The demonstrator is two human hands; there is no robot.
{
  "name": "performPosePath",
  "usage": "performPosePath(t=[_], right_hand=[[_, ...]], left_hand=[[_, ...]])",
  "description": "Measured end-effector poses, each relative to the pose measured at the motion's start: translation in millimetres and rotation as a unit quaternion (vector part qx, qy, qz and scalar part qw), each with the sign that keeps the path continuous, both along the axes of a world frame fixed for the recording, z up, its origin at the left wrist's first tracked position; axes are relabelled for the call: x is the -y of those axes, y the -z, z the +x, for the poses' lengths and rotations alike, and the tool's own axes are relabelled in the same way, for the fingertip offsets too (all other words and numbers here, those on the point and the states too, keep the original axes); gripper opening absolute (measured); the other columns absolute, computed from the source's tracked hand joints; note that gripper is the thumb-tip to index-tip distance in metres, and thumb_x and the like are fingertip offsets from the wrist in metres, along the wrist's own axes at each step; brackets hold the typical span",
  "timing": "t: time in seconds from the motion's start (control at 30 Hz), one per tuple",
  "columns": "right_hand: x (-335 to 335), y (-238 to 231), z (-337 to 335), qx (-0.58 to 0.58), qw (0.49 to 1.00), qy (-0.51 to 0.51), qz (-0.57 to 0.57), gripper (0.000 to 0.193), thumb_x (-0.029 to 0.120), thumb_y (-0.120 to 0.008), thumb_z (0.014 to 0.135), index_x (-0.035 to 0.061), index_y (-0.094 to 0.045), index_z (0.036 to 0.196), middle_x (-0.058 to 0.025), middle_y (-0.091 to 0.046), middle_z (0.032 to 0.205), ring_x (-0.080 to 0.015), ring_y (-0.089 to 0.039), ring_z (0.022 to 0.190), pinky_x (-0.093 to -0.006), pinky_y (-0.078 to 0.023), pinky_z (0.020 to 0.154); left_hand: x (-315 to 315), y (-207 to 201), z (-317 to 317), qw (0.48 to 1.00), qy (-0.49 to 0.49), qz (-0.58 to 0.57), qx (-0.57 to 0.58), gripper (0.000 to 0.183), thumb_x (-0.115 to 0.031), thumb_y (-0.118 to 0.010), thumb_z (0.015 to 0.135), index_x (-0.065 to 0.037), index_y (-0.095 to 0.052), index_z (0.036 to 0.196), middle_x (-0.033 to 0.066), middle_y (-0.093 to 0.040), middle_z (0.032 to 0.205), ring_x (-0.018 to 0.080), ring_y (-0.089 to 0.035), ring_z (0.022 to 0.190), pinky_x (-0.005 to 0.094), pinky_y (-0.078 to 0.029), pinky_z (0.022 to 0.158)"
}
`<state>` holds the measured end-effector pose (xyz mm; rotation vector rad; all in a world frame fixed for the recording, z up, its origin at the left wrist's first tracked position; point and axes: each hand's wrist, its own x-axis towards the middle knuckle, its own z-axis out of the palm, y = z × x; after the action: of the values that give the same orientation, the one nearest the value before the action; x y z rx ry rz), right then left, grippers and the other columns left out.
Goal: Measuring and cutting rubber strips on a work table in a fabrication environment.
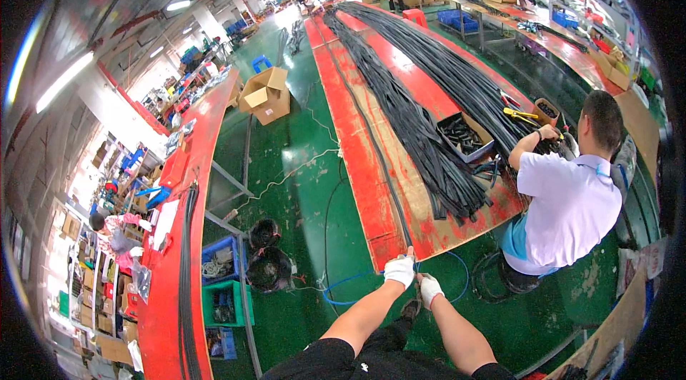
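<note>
My left hand [399,271], in a white glove, is closed on the near end of a long, thin black tube or strip [391,191] at the table's front edge. That strip runs away from me along the red table [351,160]. Just right of it and lower, my right hand [429,288] is also gloved, with its fingers closed. What it holds is hidden. A thin blue hose [350,278] loops around both hands. Farther right on the same table lies a thick bundle of flat black strips [400,94].
A co-worker [572,194] in a light shirt sits close on the right, hands at a second black bundle [457,73]. A box of black parts [464,136] stands between. Left are an open carton [266,96], a red bench [163,308] and a green crate [227,303].
</note>
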<state>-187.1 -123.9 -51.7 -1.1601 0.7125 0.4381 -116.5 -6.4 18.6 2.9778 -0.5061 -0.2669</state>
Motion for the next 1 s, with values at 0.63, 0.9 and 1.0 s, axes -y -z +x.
performPosePath(t=[0.63,0.9,1.0], right_hand=[[-8,3,3,0.005,0.999,-0.032,-0.01,0.03,0.022,-0.057,0.105,0.0015,-0.065,0.126,-0.0073,-0.067,0.092,-0.019,-0.061,0.076,-0.0389,-0.05,0.06],[-19,-14,18,0.001,0.999,-0.03,-0.03,0.031,0.023,-0.059,0.104,-0.0024,-0.067,0.121,-0.0101,-0.07,0.096,-0.021,-0.061,0.082,-0.0387,-0.051,0.073],[-7,9,19,0.011,0.998,-0.035,-0.059,0.032,0.023,-0.058,0.105,-0.002,-0.067,0.123,-0.0117,-0.071,0.104,-0.0218,-0.064,0.091,-0.0396,-0.052,0.079]], left_hand=[[-11,10,-2,0.999,-0.027,-0.002,-0.033,0.063,-0.023,-0.057,0.097,-0.012,-0.043,0.158,0.0208,-0.071,0.111,0.0383,-0.073,0.096,0.0498,-0.058,0.081],[-17,-9,0,0.998,-0.043,-0.007,-0.037,0.058,-0.022,-0.052,0.101,-0.012,-0.043,0.158,0.0213,-0.071,0.112,0.0389,-0.073,0.099,0.0495,-0.058,0.084],[-7,-17,-2,0.998,-0.027,-0.014,-0.048,0.062,-0.024,-0.055,0.1,-0.012,-0.041,0.159,0.0212,-0.071,0.113,0.0397,-0.073,0.1,0.0501,-0.058,0.085]])
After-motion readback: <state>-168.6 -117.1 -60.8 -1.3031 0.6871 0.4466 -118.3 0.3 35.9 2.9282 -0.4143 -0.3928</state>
